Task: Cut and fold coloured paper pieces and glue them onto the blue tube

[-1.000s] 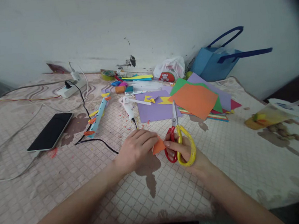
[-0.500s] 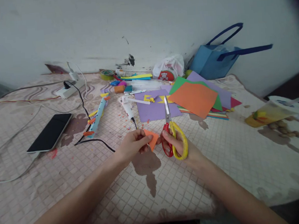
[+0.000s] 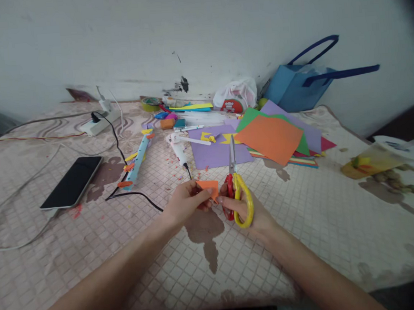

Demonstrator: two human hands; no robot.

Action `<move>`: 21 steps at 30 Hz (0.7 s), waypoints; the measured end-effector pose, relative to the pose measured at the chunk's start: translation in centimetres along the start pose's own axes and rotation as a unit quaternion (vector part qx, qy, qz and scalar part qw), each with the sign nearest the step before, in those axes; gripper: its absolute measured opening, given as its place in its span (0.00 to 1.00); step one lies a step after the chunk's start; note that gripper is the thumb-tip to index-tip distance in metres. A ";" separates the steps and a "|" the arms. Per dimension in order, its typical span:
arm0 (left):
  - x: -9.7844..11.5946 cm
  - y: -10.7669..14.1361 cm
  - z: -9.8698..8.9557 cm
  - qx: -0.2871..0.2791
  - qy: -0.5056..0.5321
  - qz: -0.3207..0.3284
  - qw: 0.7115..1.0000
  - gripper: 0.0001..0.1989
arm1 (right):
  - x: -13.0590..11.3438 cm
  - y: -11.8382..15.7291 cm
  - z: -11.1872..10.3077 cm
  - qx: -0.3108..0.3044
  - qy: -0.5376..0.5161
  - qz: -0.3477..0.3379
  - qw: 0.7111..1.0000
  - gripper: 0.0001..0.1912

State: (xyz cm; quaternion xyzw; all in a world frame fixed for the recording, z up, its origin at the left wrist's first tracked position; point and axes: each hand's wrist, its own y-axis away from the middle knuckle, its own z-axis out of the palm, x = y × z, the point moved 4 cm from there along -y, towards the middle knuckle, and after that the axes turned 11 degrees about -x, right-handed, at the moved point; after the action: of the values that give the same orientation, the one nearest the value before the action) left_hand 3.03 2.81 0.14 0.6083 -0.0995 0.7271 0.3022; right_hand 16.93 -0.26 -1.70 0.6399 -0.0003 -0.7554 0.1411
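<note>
Between the thumb and fingers of my left hand (image 3: 189,199) is a small piece of orange paper (image 3: 210,187). My right hand (image 3: 249,209) is wrapped round scissors (image 3: 242,200) with one red and one yellow handle, their blades pointing away from me. The right thumb and fingertips are at the paper's right edge; I cannot tell whether they grip it too. Beyond my hands lie a white glue gun (image 3: 177,148) and a purple sheet (image 3: 207,159) with yellow paper cut-outs (image 3: 229,138) on it.
Coloured paper sheets (image 3: 270,138) are piled at the right. A light-blue strip with orange and yellow pieces (image 3: 137,161), a phone (image 3: 72,182) and a power strip (image 3: 101,124) lie left, with cables between. A blue bag (image 3: 295,90) stands at the back; a plastic cup (image 3: 368,161) lies far right.
My right hand has come left with the scissors, its fingertips now against the orange paper. The paper has turned in my left hand, its top edge nearly level.
</note>
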 end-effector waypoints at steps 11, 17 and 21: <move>1.2 0.0 -1.1 0.033 0.056 0.020 0.998 0.10 | 0.1 1.7 0.3 -0.014 0.025 -0.009 1.000 0.21; 2.2 0.4 -0.8 0.028 0.091 0.059 0.994 0.10 | 0.1 3.8 1.4 -0.081 0.087 -0.015 0.993 0.20; 2.7 0.6 -0.8 0.035 0.103 0.088 0.990 0.11 | -0.1 4.7 1.6 -0.090 0.163 -0.023 0.982 0.18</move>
State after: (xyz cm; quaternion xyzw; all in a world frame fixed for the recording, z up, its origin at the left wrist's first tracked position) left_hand 1.82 3.59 2.66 0.5297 -0.0955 0.8124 0.2244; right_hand 16.37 -5.02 -0.43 0.7392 0.1052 -0.6408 0.1788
